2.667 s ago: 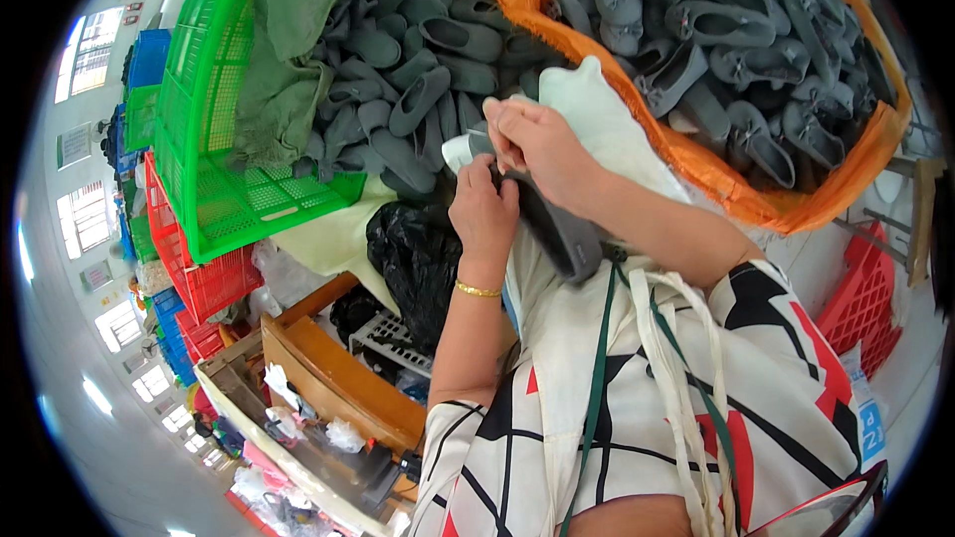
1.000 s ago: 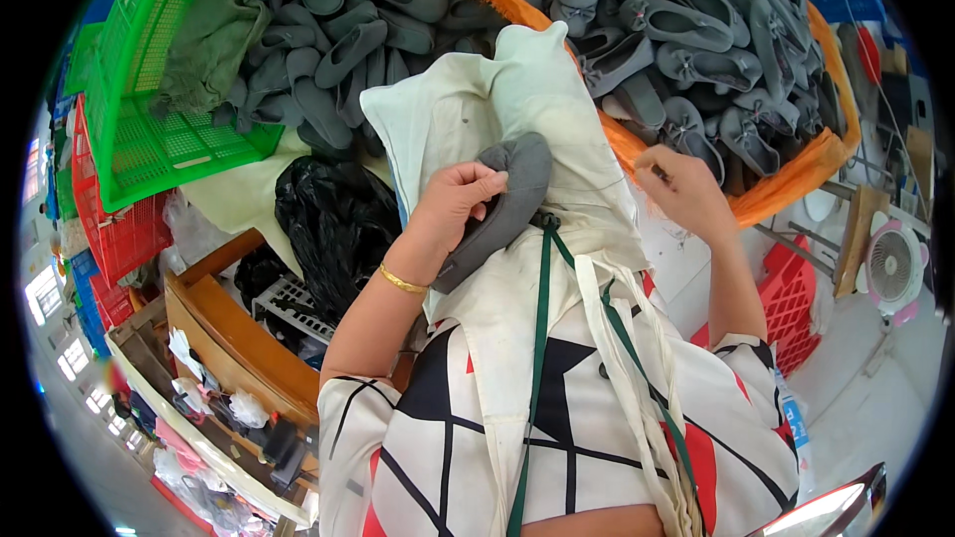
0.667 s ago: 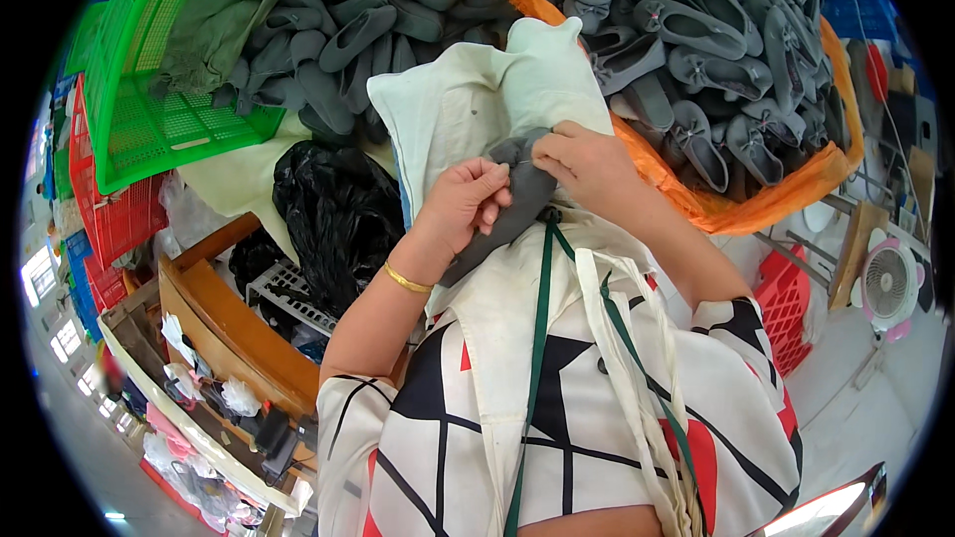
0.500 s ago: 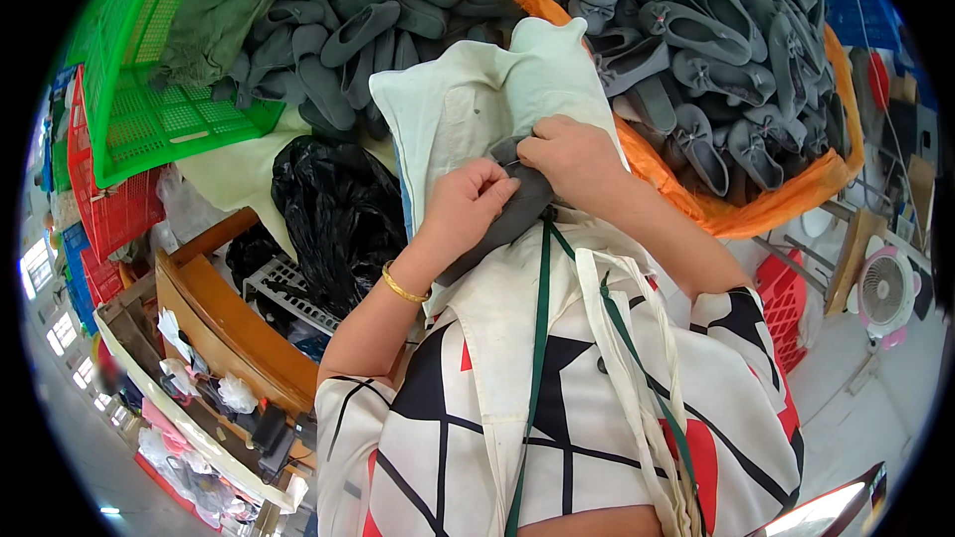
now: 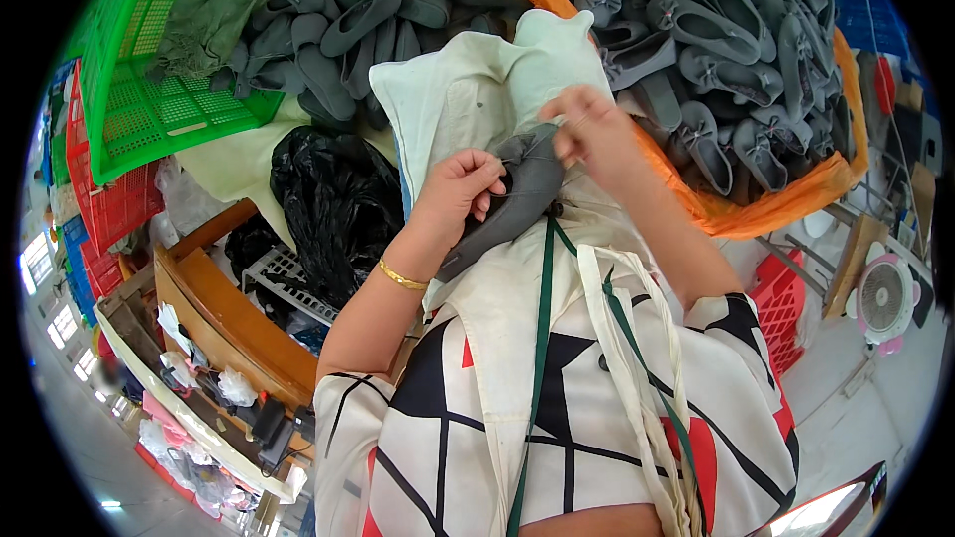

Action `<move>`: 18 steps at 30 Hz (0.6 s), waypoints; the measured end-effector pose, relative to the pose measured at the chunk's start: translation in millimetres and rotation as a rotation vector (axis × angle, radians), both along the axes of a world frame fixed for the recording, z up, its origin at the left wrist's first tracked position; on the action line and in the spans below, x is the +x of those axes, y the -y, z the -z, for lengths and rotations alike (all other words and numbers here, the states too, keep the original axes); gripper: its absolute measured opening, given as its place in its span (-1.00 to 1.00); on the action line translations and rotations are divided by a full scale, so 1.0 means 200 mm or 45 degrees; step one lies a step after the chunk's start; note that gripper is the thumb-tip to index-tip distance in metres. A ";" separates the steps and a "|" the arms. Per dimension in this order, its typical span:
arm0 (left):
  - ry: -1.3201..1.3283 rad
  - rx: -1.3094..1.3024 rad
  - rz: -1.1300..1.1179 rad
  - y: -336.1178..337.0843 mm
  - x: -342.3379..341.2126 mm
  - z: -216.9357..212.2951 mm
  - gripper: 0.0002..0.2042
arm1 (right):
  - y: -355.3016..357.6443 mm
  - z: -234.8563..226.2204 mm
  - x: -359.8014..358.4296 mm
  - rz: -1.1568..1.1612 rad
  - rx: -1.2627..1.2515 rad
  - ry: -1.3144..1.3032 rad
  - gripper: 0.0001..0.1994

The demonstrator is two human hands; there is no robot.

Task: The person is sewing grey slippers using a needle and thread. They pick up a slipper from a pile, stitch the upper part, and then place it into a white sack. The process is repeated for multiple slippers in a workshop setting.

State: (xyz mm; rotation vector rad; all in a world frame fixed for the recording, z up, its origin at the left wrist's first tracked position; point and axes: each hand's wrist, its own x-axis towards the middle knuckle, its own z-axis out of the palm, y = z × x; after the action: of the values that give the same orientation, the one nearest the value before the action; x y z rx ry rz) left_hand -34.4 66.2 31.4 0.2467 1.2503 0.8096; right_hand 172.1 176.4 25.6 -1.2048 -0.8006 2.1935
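Observation:
My left hand (image 5: pixel 460 191), with a gold bangle on the wrist, grips a grey soft shoe (image 5: pixel 525 197) around its middle, holding it upright against my chest. My right hand (image 5: pixel 589 131) is at the shoe's top end, with its fingertips pinched together on the toe. Behind the shoe lies a pale cloth (image 5: pixel 468 89) draped over the basket edges. An apron with green straps hangs down my front.
An orange basket (image 5: pixel 796 207) at the right and a green basket (image 5: pixel 149 114) at the left are heaped with several grey shoes. A black plastic bag (image 5: pixel 328 201), a wooden bench (image 5: pixel 234 313), red crates (image 5: pixel 117 211) and a small fan (image 5: pixel 881 298) surround me.
My right hand came in from the orange basket onto the shoe's toe, then lifted slightly up and right. My left hand kept hold of the shoe throughout.

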 end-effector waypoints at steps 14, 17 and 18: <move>0.075 -0.008 -0.030 0.02 -0.05 0.02 -0.88 | -0.38 0.40 0.98 1.544 0.172 0.105 -0.82; 0.038 0.034 -0.011 -0.01 -0.06 0.00 -0.87 | -0.35 0.39 0.98 1.511 0.275 0.145 -0.83; 0.100 0.026 -0.056 -0.01 -0.07 0.01 -0.86 | -0.35 0.39 0.99 1.504 0.283 0.141 -0.84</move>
State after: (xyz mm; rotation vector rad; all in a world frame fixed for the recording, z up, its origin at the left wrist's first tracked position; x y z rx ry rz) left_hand -48.0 69.2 29.0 0.2023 1.1774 0.8623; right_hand 370.4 247.1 -53.2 -1.2175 -0.2098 1.0512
